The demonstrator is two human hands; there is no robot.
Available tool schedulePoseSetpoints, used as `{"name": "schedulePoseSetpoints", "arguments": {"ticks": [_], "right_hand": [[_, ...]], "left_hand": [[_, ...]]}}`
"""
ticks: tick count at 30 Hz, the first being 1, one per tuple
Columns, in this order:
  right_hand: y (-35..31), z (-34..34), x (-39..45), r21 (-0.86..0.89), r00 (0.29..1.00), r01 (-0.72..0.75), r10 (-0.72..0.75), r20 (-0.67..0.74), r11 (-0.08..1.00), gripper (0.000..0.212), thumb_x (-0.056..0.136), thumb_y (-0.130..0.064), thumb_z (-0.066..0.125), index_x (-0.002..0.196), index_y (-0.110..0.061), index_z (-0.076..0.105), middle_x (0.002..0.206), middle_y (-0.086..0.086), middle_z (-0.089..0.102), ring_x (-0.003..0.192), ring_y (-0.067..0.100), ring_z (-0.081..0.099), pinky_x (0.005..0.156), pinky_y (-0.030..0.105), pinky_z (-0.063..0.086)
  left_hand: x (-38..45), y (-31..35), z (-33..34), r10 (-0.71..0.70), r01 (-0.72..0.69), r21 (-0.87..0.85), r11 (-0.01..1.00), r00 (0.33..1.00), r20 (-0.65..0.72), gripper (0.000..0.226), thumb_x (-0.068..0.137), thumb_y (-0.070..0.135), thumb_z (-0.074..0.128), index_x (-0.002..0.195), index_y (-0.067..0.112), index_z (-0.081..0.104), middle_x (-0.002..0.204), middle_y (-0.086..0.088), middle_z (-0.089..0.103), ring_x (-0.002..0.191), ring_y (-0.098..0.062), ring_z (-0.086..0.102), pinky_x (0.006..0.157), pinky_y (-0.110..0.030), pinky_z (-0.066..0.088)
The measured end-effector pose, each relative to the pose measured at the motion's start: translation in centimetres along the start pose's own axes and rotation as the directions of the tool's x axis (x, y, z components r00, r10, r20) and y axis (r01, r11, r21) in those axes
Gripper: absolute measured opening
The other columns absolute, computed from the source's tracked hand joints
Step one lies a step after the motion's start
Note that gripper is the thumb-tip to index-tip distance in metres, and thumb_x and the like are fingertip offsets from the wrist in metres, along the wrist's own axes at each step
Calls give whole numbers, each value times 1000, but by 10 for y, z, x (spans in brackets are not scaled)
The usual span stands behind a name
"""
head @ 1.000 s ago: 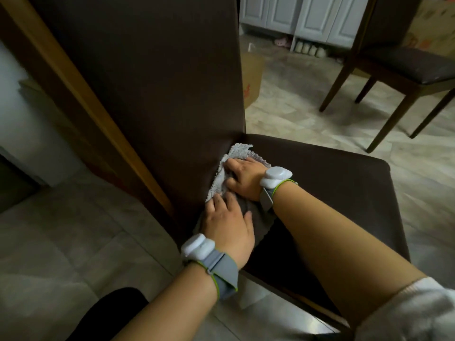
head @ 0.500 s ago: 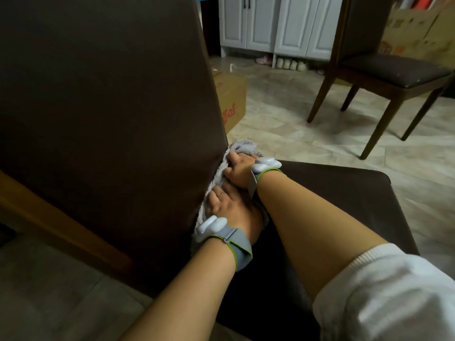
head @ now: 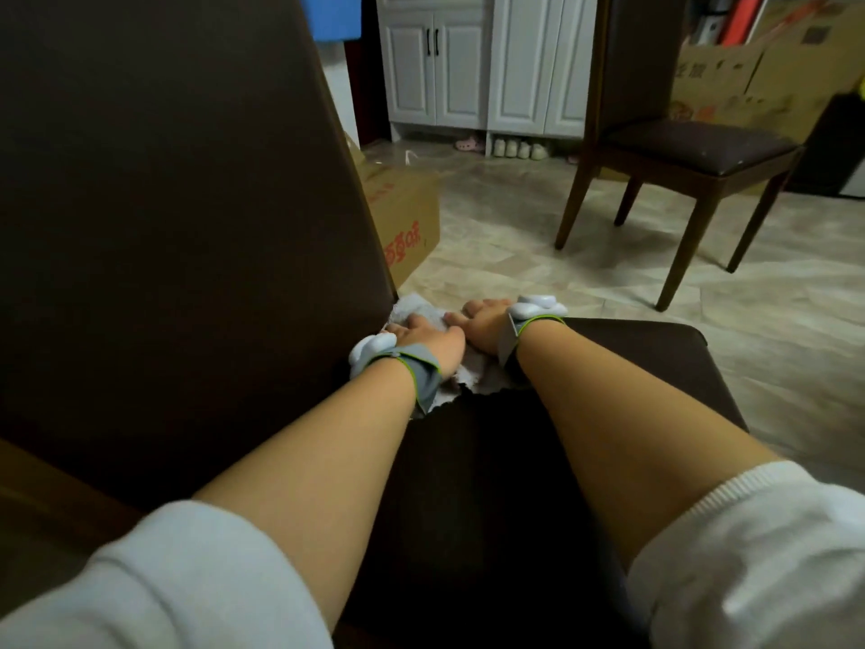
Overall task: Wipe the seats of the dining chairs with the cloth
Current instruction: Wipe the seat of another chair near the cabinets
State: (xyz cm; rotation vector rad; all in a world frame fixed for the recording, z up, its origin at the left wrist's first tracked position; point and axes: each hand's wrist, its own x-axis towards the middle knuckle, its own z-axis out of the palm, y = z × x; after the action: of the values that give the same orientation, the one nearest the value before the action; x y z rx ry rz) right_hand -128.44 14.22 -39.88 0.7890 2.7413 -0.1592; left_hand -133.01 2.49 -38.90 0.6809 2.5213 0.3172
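Both my hands are flat on the cloth (head: 472, 374), palms down, fingers about straight: pressing, not grasping. Left hand (head: 428, 341) sits hard against the backrest (head: 187, 203); right hand (head: 484, 323) is just beside it, on the side away from the backrest, thumbs nearly touching. The cloth is a crumpled pale wad under both palms, jammed into the far back corner of the seat (head: 655, 367), where seat meets backrest. It bunches out past my fingertips toward the seat's far edge and trails a ragged edge back under my left wrist. Long axis, as far as I can judge, runs along the backrest line, far edge to me; no clear pointing end, it's a wad. Key relation: the cloth is at the corner, so all unwiped seat lies away from the backrest and back toward me. My guess: next stroke pulls toward me or sweeps away from the backrest, right hand leading since it's on the open side. Second chair (head: 692, 147) stands well apart from the backrest, across the floor (head: 538, 236), seat likely still to do.
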Motion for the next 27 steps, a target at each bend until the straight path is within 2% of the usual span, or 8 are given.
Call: {"name": "schedulePoseSetpoints", "arguments": {"ticks": [4, 9, 12, 15, 18, 20, 23, 27], "right_hand": [[6, 7, -17, 24, 998, 1, 1, -65, 1000, 45, 103, -45, 20, 145, -31, 29, 151, 7, 30, 139, 27, 25, 114, 40, 16], [10, 14, -25, 63, 995, -32, 38, -96, 997, 50, 103, -45, 21, 147, -22, 30, 154, 11, 26, 141, 28, 22, 115, 38, 15], [10, 26, -21, 152, 986, -94, 113, -119, 984, 55, 102, -45, 28, 147, -13, 31, 154, 16, 24, 142, 33, 21, 114, 44, 16], [8, 28, -18, 100, 985, -132, 142, -101, 986, 53, 102, -46, 16, 147, -20, 26, 155, 10, 22, 143, 31, 17, 117, 46, 14], [13, 32, -6, 76, 984, -124, 133, -115, 989, 87, 76, -63, -10, 144, -26, 29, 150, 10, 30, 137, 34, 23, 113, 49, 18], [20, 39, 11, 35, 986, -130, 133, -101, 991, 101, 61, -65, -15, 143, -28, 30, 148, 10, 33, 135, 34, 27, 112, 49, 21], [26, 41, 11, 29, 985, -123, 125, -116, 992, 81, 79, -61, -2, 143, -25, 31, 149, 11, 32, 135, 35, 27, 112, 49, 20], [46, 35, 13, 55, 984, -150, 155, -93, 987, 69, 91, -60, 10, 148, -25, 25, 153, 10, 27, 140, 33, 23, 113, 48, 15]], "left_hand": [[3, 12, 12, -8, 13, 55, 998, 995, -99, 69, 99, 45, 23, 152, 8, -2, 158, -22, 0, 145, -38, 7, 116, -43, 13], [21, -3, 25, 64, -8, 240, 971, 972, -226, 75, 86, 56, 20, 150, 18, 12, 155, -20, 16, 140, -38, 19, 111, -51, 26], [20, -5, 28, 133, -74, 263, 962, 968, -215, 75, 88, 57, 23, 150, 16, 14, 154, -19, 18, 140, -37, 19, 112, -48, 25], [27, -2, 24, 155, -105, 249, 963, 970, -189, 79, 87, 64, 23, 150, 16, 14, 156, -18, 15, 141, -36, 17, 113, -47, 22], [43, 6, 12, 226, -185, 275, 943, 966, -124, 68, 91, 52, 20, 148, 15, 22, 155, -17, 21, 140, -35, 22, 113, -45, 22], [51, 10, 6, 291, -261, 276, 925, 954, -75, 55, 96, 41, 20, 140, 13, 37, 148, -16, 35, 130, -34, 37, 107, -43, 30], [56, 18, 4, 351, -315, 349, 883, 935, -44, 49, 95, 41, 15, 116, 13, 49, 127, -13, 51, 108, -33, 48, 97, -43, 38], [64, 24, 9, 338, -289, 427, 857, 940, -41, 59, 95, 48, 14, 135, 12, 39, 145, -16, 31, 131, -40, 28, 109, -50, 26]]}}
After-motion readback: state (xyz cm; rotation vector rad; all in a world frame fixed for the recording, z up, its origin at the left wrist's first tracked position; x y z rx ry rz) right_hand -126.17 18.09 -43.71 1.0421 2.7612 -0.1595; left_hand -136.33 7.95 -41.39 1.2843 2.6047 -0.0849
